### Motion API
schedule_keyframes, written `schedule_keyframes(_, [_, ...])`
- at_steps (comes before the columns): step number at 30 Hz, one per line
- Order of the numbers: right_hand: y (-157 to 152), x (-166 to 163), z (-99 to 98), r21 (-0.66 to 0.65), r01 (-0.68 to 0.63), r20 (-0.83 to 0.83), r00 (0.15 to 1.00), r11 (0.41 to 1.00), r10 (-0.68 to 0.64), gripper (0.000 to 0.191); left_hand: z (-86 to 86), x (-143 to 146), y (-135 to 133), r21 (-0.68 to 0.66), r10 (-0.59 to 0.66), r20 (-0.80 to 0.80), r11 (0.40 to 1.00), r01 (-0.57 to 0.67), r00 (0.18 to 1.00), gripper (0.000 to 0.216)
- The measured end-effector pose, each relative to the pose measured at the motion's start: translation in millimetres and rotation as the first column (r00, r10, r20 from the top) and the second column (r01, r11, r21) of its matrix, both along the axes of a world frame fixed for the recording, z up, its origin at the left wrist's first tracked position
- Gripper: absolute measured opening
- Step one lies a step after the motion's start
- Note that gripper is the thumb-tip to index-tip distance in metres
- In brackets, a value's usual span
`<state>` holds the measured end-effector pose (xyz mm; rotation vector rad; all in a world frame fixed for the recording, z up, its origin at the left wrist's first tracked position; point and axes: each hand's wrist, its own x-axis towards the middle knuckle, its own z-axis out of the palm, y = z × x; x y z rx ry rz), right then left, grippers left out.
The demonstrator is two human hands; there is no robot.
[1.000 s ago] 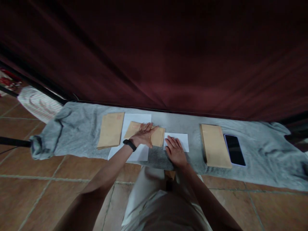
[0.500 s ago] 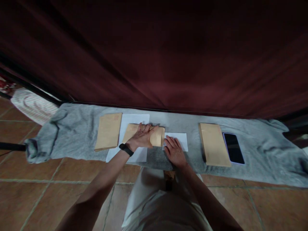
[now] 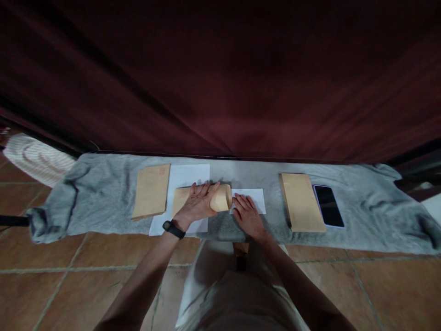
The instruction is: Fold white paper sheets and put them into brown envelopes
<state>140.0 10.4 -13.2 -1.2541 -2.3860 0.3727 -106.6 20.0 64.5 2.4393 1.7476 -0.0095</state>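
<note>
My left hand (image 3: 197, 204), with a black band on its wrist, grips a brown paper envelope (image 3: 220, 198) across its width, thumb on the near edge and fingers on the far edge. The envelope's right end bows up into a rounded mouth. My right hand (image 3: 248, 216) lies flat, fingers stretched out, on a white folded paper (image 3: 257, 198). The paper's left edge meets the envelope's mouth; whether any of it is inside I cannot tell. Under the envelope's left part lies a larger white sheet (image 3: 188, 172).
A stack of brown envelopes (image 3: 151, 191) lies to the left, another brown stack (image 3: 303, 202) to the right. Beside the right stack is a phone (image 3: 329, 206). A grey cloth (image 3: 365, 207) covers the narrow bench; a dark red curtain (image 3: 220, 92) hangs behind it.
My left hand has squeezed the envelope, and its right end has risen from nearly flat into a rounded opening. My right hand stays on the white paper. The view has shifted slightly.
</note>
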Motion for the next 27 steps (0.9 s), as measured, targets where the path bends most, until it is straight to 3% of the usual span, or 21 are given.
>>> schedule_keyframes(8, [3.4,3.2,-0.7,-0.066,0.044,-0.284,0.957,0.997,-0.061,0.044,-8.7,5.2,-7.1,0.027,-0.01,0.051,1.0,0.009,0.999,0.118])
schedule_keyframes(13, [2.3,0.2,11.6,-0.28,0.021,-0.526,0.833,0.96,-0.171,0.036,-0.3,11.3,-11.6,0.031,-0.03,0.066,0.999,0.028,0.997,0.114])
schedule_keyframes(16, [6.3,-4.2,22.1,-0.494,-0.108,-0.548,0.809,0.863,-0.212,0.031,5.5,20.7,-18.1,0.065,-0.072,0.089,0.996,0.066,0.993,0.113])
schedule_keyframes(20, [14.6,-0.3,35.7,-0.661,-0.223,-0.455,0.879,0.717,-0.146,0.022,6.3,37.8,-33.4,0.097,-0.141,0.11,0.987,0.131,0.984,0.107])
schedule_keyframes(24, [13.4,16.9,45.9,-0.807,-0.287,-0.36,0.932,0.517,-0.045,0.028,3.8,51.6,-51.7,0.115,-0.19,0.118,0.977,0.177,0.975,0.102])
schedule_keyframes(25, [11.1,20.8,47.7,-0.822,-0.288,-0.349,0.936,0.492,-0.036,0.024,4.0,54.4,-55.9,0.116,-0.204,0.115,0.975,0.19,0.972,0.101])
schedule_keyframes(27, [4.9,25.6,50.9,-0.815,-0.288,-0.357,0.933,0.503,-0.043,0.016,5.6,59.3,-63.3,0.111,-0.234,0.108,0.969,0.222,0.966,0.099])
